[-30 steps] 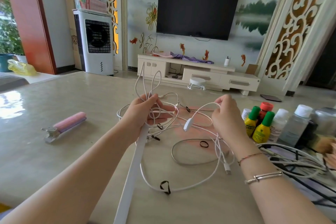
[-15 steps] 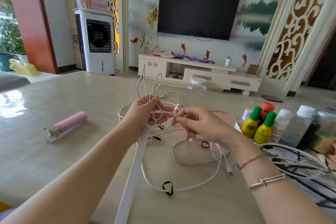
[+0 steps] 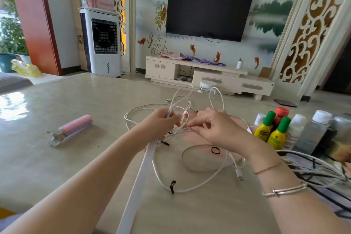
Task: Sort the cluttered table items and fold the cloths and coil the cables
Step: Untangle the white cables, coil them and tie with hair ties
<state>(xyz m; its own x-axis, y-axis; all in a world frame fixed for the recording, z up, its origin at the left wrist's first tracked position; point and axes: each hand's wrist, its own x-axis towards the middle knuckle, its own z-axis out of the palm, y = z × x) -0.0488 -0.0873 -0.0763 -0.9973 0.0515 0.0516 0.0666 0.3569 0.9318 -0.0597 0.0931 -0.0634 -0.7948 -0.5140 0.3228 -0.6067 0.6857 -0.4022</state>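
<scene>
A tangle of thin white cables [image 3: 191, 188] lies on the beige table [image 3: 57, 167], with loops sticking up above my hands. My left hand [image 3: 159, 123] grips a bunch of these cables together with a flat white strap [image 3: 136, 190] that hangs down toward me. Just to its right, my right hand [image 3: 214, 129] pinches a strand of the same bundle between thumb and fingers. A USB plug [image 3: 239, 175] and small black ties [image 3: 215, 150] lie on the loose loops below.
A pink-handled tool [image 3: 70, 129] lies at the left. Bottles [image 3: 273, 133] with green, red and white caps stand at the right, with more black and white cables [image 3: 313, 169] in front of them. A pink cloth [image 3: 201, 138] lies under the cables.
My right hand has swung left from the open loop to meet my left hand at the bundle. The upright loops have shifted right and bent lower.
</scene>
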